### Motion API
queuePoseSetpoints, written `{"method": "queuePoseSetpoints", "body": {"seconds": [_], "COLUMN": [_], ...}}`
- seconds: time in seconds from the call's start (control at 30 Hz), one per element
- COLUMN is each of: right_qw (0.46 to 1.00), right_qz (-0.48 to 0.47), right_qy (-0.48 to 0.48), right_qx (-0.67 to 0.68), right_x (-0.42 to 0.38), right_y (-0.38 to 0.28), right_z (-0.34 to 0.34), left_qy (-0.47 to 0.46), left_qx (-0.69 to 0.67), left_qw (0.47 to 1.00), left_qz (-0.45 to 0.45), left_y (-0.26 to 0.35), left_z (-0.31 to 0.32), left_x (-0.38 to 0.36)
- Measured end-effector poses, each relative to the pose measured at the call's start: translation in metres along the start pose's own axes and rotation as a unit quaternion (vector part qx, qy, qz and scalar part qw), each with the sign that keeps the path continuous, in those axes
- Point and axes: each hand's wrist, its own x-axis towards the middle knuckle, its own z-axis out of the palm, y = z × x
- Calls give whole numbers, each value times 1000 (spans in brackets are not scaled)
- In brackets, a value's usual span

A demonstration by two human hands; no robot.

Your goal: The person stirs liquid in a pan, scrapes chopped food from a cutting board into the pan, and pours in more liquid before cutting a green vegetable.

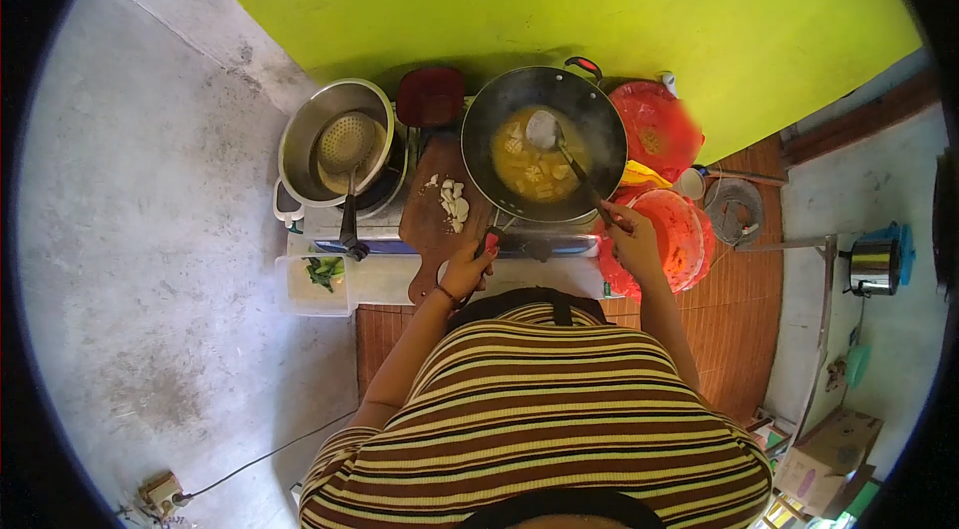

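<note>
Yellow broth with pale chunks [537, 169] fills the black wok [478, 144]; the right hand's [633, 241] fingers wrap the spatula [572, 161], the left hand's [466, 271] the wok's handle [490, 242]. Slow, shallow strokes with the wok braced should prevent splashing.

The person [403, 361] is wearing a short-sleeved, ribbed top [559, 369] striped yellow, brown and black, and a dark bracelet [447, 294].
</note>
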Motion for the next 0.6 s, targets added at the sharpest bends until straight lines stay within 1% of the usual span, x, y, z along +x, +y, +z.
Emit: {"method": "queuePoseSetpoints", "body": {"seconds": [0.1,0.2,0.3,0.4,0.5,0.6], "right_qw": [1000,999,997,989,945,918], "right_qz": [-20,-15,-24,-103,-240,-252], "right_qy": [5,-39,-51,18,82,91], "right_qx": [-24,2,-60,-102,-206,-294], "right_x": [1,2,1,1,7,13], "right_y": [1,-4,-11,-15,-20,-25], "right_z": [5,12,21,31,32,31], "left_qy": [-2,-3,1,2,-7,-13], "left_qx": [-3,-1,1,-9,4,3], "left_qw": [1000,1000,1000,1000,1000,1000], "left_qz": [-2,1,4,9,8,12], "left_y": [-3,1,-1,-4,-1,0], "left_z": [0,0,0,0,-1,0], "left_x": [1,-1,0,1,-1,-2]}}
